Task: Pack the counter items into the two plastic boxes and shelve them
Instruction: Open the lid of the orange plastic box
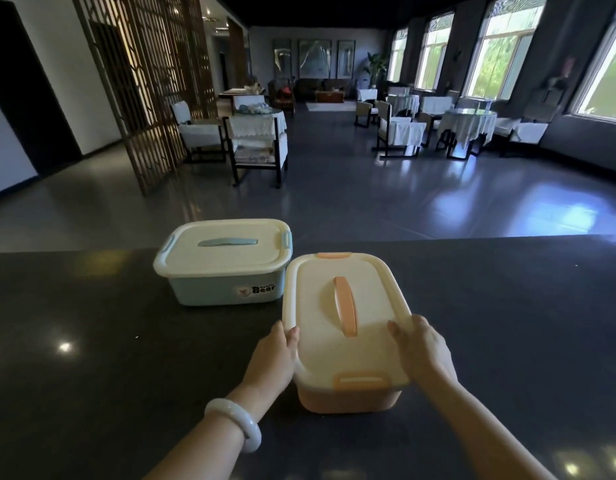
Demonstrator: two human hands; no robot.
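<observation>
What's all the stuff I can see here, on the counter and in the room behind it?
Orange box: one, orange base with cream lid and orange handle, near edge of the counter, lid on.
Blue box: one, pale blue base with cream lid and blue handle, just behind and left of the orange box, lid on.
Counter: one, dark and glossy, across the foreground.
Tables and chairs: several, white-covered, in the room beyond.
Wooden lattice screen: one, brown, left.
Windows: several, bright, right wall.
Bangle: one, white, left wrist.
Left hand: grips the orange box's left side.
Right hand: grips its right side.
</observation>
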